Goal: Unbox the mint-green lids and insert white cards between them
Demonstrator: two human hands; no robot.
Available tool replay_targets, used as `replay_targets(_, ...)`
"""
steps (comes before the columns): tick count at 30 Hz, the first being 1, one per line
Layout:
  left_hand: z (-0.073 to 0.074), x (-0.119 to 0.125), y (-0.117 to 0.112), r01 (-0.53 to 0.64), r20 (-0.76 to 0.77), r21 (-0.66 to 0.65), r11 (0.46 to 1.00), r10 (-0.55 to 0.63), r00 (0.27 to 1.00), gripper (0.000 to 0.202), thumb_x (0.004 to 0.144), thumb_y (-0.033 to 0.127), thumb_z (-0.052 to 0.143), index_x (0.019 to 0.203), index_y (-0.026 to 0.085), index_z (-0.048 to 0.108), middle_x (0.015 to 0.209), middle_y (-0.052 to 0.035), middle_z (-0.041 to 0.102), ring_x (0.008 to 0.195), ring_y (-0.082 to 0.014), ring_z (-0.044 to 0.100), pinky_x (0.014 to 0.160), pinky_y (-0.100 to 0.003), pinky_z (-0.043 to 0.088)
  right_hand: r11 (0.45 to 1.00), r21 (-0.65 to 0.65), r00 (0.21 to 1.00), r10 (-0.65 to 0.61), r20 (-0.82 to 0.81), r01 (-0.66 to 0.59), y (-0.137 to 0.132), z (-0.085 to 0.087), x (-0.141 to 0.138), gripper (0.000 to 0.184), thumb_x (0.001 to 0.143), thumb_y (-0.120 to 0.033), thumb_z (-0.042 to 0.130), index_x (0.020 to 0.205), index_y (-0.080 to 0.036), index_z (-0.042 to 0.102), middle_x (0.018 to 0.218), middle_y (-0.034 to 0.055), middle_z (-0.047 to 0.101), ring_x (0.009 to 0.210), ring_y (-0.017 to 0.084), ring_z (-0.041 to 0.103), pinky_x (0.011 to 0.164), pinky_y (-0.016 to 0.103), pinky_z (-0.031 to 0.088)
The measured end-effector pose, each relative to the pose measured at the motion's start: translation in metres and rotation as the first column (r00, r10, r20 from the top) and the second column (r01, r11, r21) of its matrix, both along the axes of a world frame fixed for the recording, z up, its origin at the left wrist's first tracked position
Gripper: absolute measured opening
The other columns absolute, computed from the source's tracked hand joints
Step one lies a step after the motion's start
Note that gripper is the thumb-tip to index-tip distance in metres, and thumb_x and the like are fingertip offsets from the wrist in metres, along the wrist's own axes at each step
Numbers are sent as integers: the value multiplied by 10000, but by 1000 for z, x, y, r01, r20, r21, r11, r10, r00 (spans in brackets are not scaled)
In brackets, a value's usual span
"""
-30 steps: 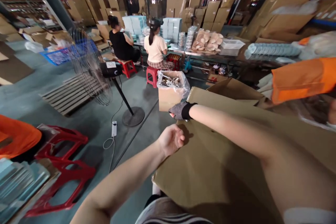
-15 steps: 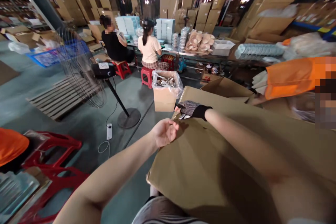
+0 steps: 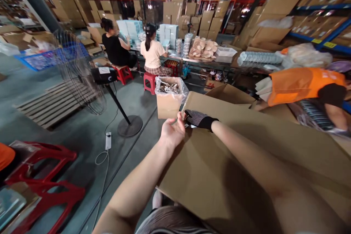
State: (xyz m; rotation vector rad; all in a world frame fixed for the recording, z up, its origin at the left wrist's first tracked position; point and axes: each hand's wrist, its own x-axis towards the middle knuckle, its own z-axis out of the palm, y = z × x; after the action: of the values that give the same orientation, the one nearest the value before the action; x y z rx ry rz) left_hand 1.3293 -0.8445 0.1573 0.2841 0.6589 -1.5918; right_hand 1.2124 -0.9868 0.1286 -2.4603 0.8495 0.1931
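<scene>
A large sheet of brown cardboard [image 3: 203, 168] with a fold line lies in front of me, perhaps the top of a carton. At its left edge is my left hand [image 3: 173, 129], bare and palm up, fingers loosely bent and apart, with nothing visible in it. Its fingertips come close to my right hand [image 3: 199, 119], which wears a dark dotted glove with bare fingertips. The right fingers are closed at the cardboard's edge. A small whitish piece shows under the glove; what it is I cannot make out.
A carton lined with plastic [image 3: 168, 104] stands beyond my hands. To the left are a pedestal fan [image 3: 109, 76], a power strip [image 3: 108, 140] and red stools [image 3: 52, 161]. Two people sit at a far table; a person in an orange vest [image 3: 296, 86] bends at the right.
My left hand has moved up along the cardboard's edge, closer to my right hand, its fingers raised. My right hand stays at the edge. The view has shifted slightly right.
</scene>
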Motion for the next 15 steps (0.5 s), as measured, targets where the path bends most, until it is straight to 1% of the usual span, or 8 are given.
replay_targets(1,-3,-1,0,20,29,-10,1000,-20,999,370,700,9,443,1027,73,604,706,-44,664,574,-87,645,521,-112,502,1000,4,1000,-19,12,19,-1,-2,-1,226,965,-231,490,1117,-115,611,1095,43,593,946,76,555,862,148,408)
replay_targets(3,-12,-4,3,124,171,-29,992,-117,978,274,715,19,451,935,88,600,600,-12,597,467,-71,572,434,-109,438,998,35,998,-50,35,49,-1,-2,-2,210,944,-177,497,1098,-106,622,1084,37,595,946,66,548,859,133,396)
replay_targets(5,-19,-6,10,260,359,-2,966,-242,901,148,735,39,461,808,92,578,561,-19,561,426,-73,534,383,-115,386,997,71,998,-39,55,36,-1,2,3,219,932,-130,470,1079,-96,630,1071,33,596,928,54,540,838,120,387)
replay_targets(7,-24,-7,21,342,473,60,938,-329,818,73,740,72,477,704,103,532,584,-51,576,466,-98,574,373,-127,379,994,105,998,11,59,-17,2,9,11,248,948,-135,424,1086,-101,626,1055,25,597,887,43,534,792,117,380)
replay_targets(10,-26,-5,37,445,482,125,887,-446,754,86,746,130,482,669,107,513,637,-97,611,532,-127,624,393,-138,402,981,126,989,148,0,-147,7,20,28,219,959,-187,440,1071,-113,613,1022,15,599,858,39,526,764,120,364)
replay_targets(12,-27,-3,42,516,479,165,840,-526,703,118,758,164,474,667,100,514,669,-129,632,500,-116,607,405,-141,413,977,82,973,203,-112,-195,10,26,40,221,971,-277,477,1069,-131,611,1048,16,595,868,51,525,751,131,348)
replay_targets(13,-27,-3,42,529,488,180,830,-542,684,115,754,167,476,665,101,505,677,-132,635,495,-114,606,406,-140,410,976,50,960,215,-180,-210,10,29,45,250,981,-333,480,1079,-146,614,1077,16,591,874,60,526,734,139,337)
replay_targets(15,-29,-3,40,504,522,170,847,-511,682,42,720,137,491,683,117,484,649,-87,610,536,-131,637,402,-139,401,972,5,931,226,-286,-234,11,34,53,297,990,-407,473,1100,-176,625,1121,13,580,879,70,528,704,151,317)
